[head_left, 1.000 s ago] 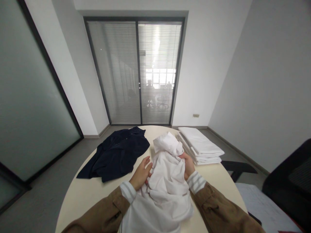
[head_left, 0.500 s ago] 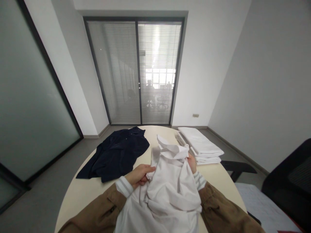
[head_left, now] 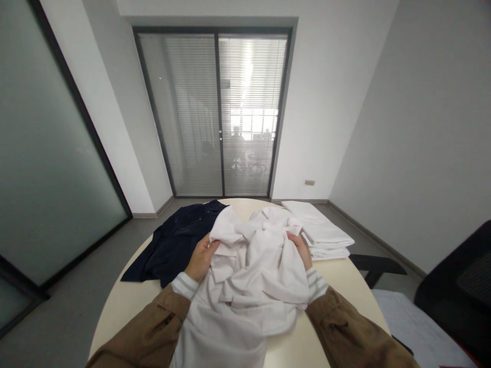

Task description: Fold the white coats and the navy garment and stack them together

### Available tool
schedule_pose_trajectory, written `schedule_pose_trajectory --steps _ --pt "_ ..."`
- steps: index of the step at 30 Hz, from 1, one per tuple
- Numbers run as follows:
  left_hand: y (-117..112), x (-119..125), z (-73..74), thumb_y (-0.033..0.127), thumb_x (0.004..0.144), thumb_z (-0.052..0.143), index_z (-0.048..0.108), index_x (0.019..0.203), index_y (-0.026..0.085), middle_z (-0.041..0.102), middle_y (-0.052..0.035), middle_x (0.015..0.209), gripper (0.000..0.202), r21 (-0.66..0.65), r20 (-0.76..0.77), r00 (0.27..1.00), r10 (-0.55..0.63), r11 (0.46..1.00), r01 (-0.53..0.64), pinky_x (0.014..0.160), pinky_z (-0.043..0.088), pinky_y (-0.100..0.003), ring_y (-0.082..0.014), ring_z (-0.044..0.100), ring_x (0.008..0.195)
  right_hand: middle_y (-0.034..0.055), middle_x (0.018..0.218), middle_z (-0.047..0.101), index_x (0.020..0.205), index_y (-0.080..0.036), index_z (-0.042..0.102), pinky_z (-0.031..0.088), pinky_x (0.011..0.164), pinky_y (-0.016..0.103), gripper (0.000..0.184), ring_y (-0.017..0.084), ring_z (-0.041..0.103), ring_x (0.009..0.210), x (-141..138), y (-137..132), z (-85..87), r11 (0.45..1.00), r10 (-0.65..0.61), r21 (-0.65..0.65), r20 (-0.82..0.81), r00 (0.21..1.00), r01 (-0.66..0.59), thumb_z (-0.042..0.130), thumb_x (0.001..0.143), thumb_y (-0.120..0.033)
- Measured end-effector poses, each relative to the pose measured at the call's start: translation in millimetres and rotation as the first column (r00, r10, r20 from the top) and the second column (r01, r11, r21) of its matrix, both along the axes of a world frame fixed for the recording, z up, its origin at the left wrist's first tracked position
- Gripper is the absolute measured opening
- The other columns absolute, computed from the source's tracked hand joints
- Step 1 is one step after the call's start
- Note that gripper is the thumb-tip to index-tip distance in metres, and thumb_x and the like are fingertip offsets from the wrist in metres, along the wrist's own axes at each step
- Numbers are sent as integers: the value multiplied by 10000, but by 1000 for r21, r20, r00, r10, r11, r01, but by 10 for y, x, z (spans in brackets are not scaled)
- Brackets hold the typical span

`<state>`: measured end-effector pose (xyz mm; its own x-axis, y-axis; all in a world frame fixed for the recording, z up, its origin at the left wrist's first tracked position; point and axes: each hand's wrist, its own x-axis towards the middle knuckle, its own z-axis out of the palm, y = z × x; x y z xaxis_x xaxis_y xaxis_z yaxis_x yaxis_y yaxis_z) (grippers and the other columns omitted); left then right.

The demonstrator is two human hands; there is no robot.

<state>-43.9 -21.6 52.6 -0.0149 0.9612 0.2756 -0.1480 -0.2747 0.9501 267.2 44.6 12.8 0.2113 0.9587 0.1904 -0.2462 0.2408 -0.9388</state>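
Note:
A crumpled white garment (head_left: 264, 271), which looks like a shirt, spreads over the middle of the table and down past its near edge. My left hand (head_left: 201, 257) pinches its fabric on the left side, thumb on top. On the right, my right hand (head_left: 301, 249) grips the cloth near what looks like the collar, its fingertips partly hidden in the folds. A dark navy garment (head_left: 176, 240) with a collar lies to the left, its right edge overlapped by the white cloth close to my left hand.
White folded cloths (head_left: 322, 230) are stacked at the table's right rear. The round cream table (head_left: 126, 306) carries everything. A black office chair (head_left: 456, 276) stands at the right, with papers (head_left: 414, 327) beside it. Beyond is a glass door (head_left: 218, 112) with blinds.
My left hand has moved left and farther up, drawing the white cloth out toward the navy garment. The upper part now lies wider and lower; my right hand has shifted slightly.

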Motion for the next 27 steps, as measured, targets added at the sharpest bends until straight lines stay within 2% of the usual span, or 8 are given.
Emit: schedule_pose_trajectory --steps 4,7,11,16,19,21,24,27 --pt "90 -85 -50 483 801 692 654 1256 136 691 -122 1254 573 74 -22 988 155 985 -153 1017 470 -403 -305 631 1154 52 1246 699 1276 -280 622 450 1071 498 597 317 609 1217 -118 -79 1 995 27 -91 -11 1000 -27 731 716 -456" --pt "189 -174 -191 375 787 670 669 1210 116 709 -139 1213 495 -23 -96 971 217 975 -220 1026 465 -417 -310 630 1166 99 1338 639 1456 -297 455 490 1024 518 759 313 619 1214 -254 -166 -13 979 108 -171 -30 994 -112 719 763 -456" --pt "238 -262 -312 223 738 649 662 1207 126 702 -147 1235 479 -158 -242 951 190 960 -232 1033 466 -415 -300 648 1156 156 1513 452 1551 -308 254 468 1048 514 1113 317 511 1339 -317 -203 -46 975 110 -200 61 992 -96 858 620 -371" --pt "213 -309 -257 209 683 702 723 1064 132 741 -150 1141 389 -114 -373 910 178 965 -236 1029 471 -418 -329 660 1133 172 1265 623 1553 -220 261 510 949 533 1271 315 669 1036 -104 -211 -114 962 193 -241 278 941 -126 913 462 -235" --pt "230 -350 -233 274 691 712 752 962 131 769 -148 1028 309 -85 -406 901 154 975 -206 996 492 -434 -358 677 1080 67 982 688 1492 -210 402 493 933 553 1131 265 673 796 34 -219 -127 986 96 -166 479 873 -18 868 463 -155" --pt "265 -386 -234 329 717 700 756 968 129 771 -139 1026 325 -46 -394 900 186 974 -221 998 491 -435 -357 674 1082 58 961 683 1431 -236 494 475 962 543 897 264 663 821 72 -221 -88 998 -38 -18 595 802 61 779 585 -152" --pt "323 -437 -238 380 783 639 734 1061 109 751 -139 1114 400 -19 -361 885 295 946 -324 1017 479 -418 -330 661 1120 104 1164 646 1381 -251 542 440 1036 521 599 290 622 1074 51 -236 33 955 -284 274 735 615 114 580 788 -177" --pt "330 -447 -227 354 802 632 689 1158 96 729 -150 1170 443 -79 -353 888 294 936 -342 1001 493 -395 -303 665 1121 140 1397 519 1440 -222 459 437 1069 500 537 289 512 1283 -22 -293 169 891 -438 445 782 443 96 463 902 -218"
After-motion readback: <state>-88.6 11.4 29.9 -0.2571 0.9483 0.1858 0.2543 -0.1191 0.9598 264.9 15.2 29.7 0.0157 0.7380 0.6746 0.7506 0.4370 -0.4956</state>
